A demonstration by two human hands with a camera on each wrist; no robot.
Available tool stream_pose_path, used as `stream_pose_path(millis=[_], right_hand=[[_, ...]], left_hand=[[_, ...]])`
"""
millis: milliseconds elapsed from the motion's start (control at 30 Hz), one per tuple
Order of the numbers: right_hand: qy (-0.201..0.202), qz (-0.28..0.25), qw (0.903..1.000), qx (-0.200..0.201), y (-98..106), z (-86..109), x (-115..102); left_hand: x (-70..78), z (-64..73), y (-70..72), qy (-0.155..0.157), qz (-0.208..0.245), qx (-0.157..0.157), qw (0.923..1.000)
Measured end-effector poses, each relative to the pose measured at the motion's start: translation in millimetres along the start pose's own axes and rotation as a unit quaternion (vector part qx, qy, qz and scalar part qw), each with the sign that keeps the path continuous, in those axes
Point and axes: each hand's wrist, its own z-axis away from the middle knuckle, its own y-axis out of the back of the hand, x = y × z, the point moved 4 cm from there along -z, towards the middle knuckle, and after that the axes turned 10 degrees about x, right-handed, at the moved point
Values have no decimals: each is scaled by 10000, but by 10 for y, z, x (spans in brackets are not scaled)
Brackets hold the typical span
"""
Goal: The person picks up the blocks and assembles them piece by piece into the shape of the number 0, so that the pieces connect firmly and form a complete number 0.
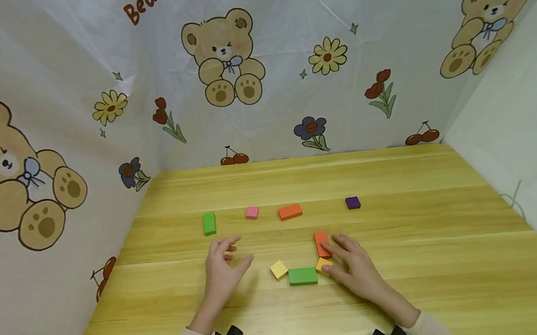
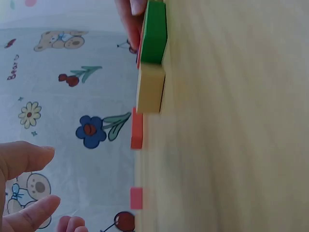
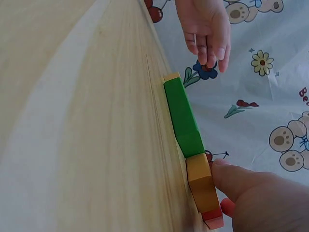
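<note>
In the head view my left hand (image 1: 222, 269) hovers over the table's left side, thumb and fingers spread, holding nothing. My right hand (image 1: 358, 269) is at the right end of a row of blocks. Its thumb touches a yellow block (image 1: 324, 265), and its fingertips rest at the side of an orange-red block (image 1: 321, 240) standing lengthwise just beyond. Left of that yellow block lies a green block (image 1: 303, 276), and a second yellow block (image 1: 279, 270) sits turned at its left corner. In the right wrist view, the thumb meets the yellow block (image 3: 202, 181) beside the green one (image 3: 183, 116).
Farther back on the wooden table (image 1: 406, 283) lie a green block (image 1: 209, 224), a small pink block (image 1: 252, 213), another orange-red block (image 1: 290, 212) and a dark purple block (image 1: 353, 203). A bear-print cloth (image 1: 274, 124) hangs behind and at the left.
</note>
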Motion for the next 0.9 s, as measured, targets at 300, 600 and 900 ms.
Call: stream_pose_path(millis=[300,600,900], right_hand=[[26,-2,10000,14,-9,3,-3],[70,8,10000,21,-5,9,1],[40,35,10000,19,-9,14,11]], left_hand=[[-402,-734,426,789,-806,-486,9924],[-854,-1095,481,1173,-680,-1515,9791],[-1000,-1199,407,1314,-478,-1803,9736]])
